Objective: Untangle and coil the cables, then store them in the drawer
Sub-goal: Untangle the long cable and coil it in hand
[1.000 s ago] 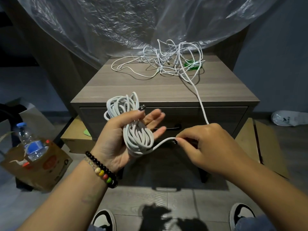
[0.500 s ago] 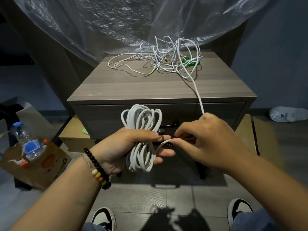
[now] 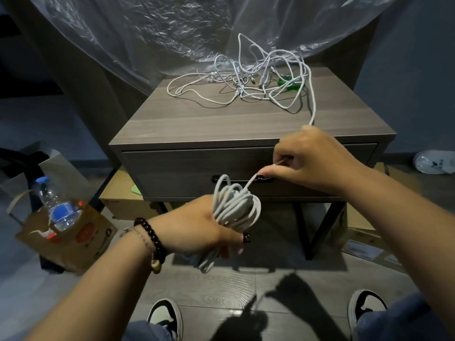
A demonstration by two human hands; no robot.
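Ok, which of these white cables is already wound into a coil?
The thick white cable gripped in the left hand, fed by the right hand. The thinner cables on the nightstand lie loose and tangled.

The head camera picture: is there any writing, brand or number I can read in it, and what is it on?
No text can be read.
Water bottle: blue label, print too blurred.
Brown paper bag: round red-orange marks, lettering illegible.
White object on the floor: dark mark, unreadable.
Cardboard box: pale label, print too small.
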